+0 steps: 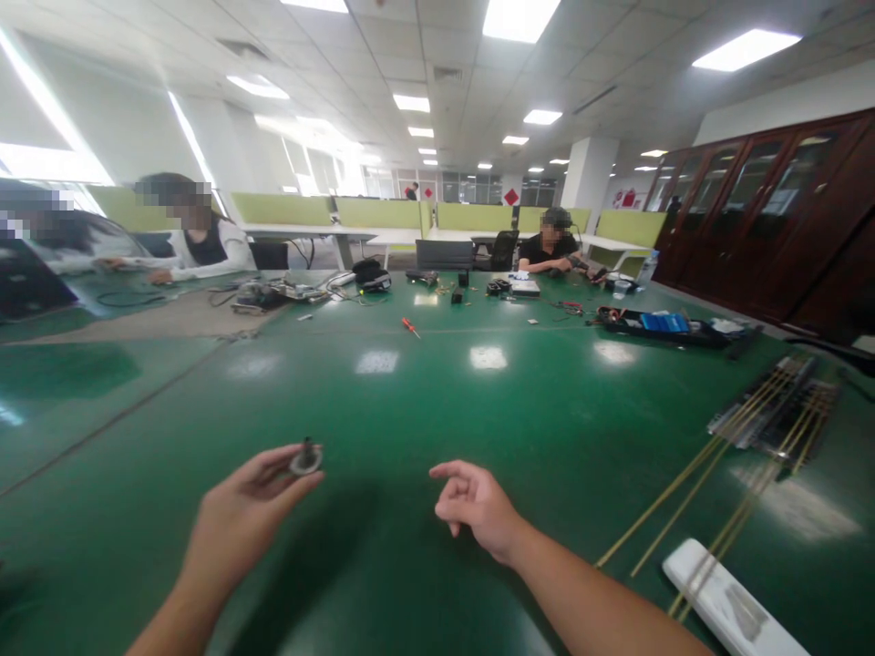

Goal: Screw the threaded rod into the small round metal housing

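Observation:
My left hand (246, 510) is raised over the green table (437, 410) and pinches a small round metal part (305, 458) with a dark stub on top between thumb and fingertips. My right hand (475, 503) hovers a little to the right of it, fingers loosely curled with the index finger pointing left toward the part; nothing shows in it. Both forearms reach in from the bottom edge.
Long thin brass rods (711, 497) lie at the right over a dark rack (779, 410) and a white flat case (725, 601). A red screwdriver (410, 326), a blue-and-black tray (660, 326), cables and small devices lie farther back. People sit at the far left and far side.

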